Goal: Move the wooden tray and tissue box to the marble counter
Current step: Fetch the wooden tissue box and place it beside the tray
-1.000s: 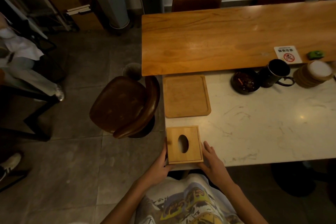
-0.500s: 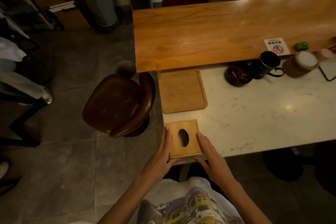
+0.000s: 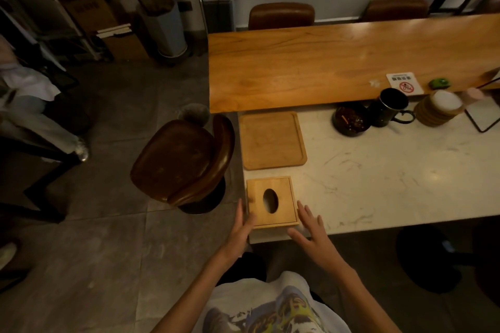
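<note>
I've got both hands loose and spread, left hand (image 3: 239, 227) brushing the box (image 3: 272, 201), right hand (image 3: 311, 227) just beside it, gripping nothing. The box sits between them on the counter (image 3: 392, 184); past it, the tray (image 3: 272, 140) too. Looks done to me.

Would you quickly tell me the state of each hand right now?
Left hand: open, fingers against the tissue box side, not gripping.
Right hand: open, fingers spread, just clear of the box.
</note>
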Tool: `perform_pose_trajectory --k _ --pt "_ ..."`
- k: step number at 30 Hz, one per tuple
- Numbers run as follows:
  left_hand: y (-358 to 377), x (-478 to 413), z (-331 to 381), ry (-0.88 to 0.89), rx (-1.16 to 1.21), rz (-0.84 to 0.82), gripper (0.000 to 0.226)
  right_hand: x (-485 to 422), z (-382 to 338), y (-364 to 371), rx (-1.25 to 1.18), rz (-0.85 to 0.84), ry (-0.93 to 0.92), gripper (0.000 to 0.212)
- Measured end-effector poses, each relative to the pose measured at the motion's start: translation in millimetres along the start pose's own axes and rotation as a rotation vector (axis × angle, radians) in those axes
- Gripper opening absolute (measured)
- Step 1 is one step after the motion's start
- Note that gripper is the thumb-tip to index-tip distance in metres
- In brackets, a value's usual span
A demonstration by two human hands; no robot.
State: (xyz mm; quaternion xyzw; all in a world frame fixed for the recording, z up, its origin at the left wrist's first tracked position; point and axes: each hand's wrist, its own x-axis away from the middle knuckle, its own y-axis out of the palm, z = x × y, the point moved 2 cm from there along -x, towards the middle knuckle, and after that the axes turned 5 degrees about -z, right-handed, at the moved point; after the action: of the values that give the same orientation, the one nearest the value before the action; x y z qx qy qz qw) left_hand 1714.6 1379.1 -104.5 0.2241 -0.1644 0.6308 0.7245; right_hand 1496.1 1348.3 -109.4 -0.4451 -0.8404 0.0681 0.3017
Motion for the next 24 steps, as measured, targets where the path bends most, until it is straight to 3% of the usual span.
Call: perform_pose_trajectory --k 4,10,19,24 --pt "16 10 -5 -0.002 0.081 0.042 0.064 7 -5 -1 0.004 -0.052 0.065 0.056" --pt "25 7 -7 -0.020 0.093 0.168 0.032 7 2 -5 -0.037 -0.099 0.038 0.056" --pt "21 13 -6 -0.014 0.136 0.199 0.026 -13 37 7 0.040 -0.145 0.056 0.074" --pt "21 13 -5 -0.003 0.092 0.186 0.027 -7 24 4 0.052 -0.114 0.107 0.068"
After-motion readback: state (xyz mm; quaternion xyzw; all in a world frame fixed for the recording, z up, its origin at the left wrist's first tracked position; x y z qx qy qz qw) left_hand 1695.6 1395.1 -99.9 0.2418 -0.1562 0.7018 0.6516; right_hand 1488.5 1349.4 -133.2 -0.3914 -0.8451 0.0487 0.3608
